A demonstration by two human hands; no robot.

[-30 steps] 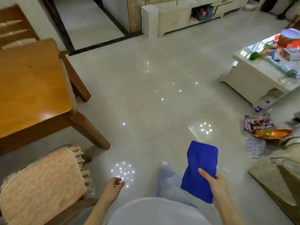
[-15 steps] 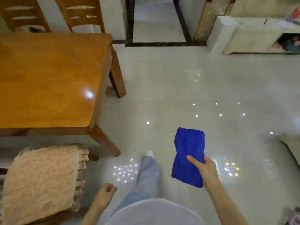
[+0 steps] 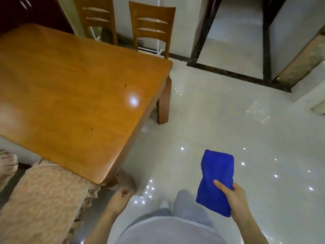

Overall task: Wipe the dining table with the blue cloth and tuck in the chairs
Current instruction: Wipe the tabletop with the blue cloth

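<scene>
The wooden dining table (image 3: pixel 73 88) fills the left half of the view, its near right corner just ahead of me. My right hand (image 3: pixel 233 196) holds a folded blue cloth (image 3: pixel 215 180) over the floor, to the right of the table and apart from it. My left hand (image 3: pixel 121 198) hangs loosely curled and empty below the table's near corner. A chair with a pink fuzzy seat cover (image 3: pixel 44 201) stands at the near side, its front edge under the tabletop. Two wooden chairs (image 3: pixel 152 27) stand behind the far edge of the table.
Glossy white tiled floor (image 3: pixel 228 129) stretches to the right of the table. A doorway with a dark stone threshold (image 3: pixel 228 73) lies at the back right. A second fuzzy seat cover (image 3: pixel 7 162) shows at the left edge. My legs and a foot are at the bottom centre.
The view has swung left and closer to the table, which now fills more of the frame. My right hand keeps holding the cloth; my left hand has curled in near the table corner.
</scene>
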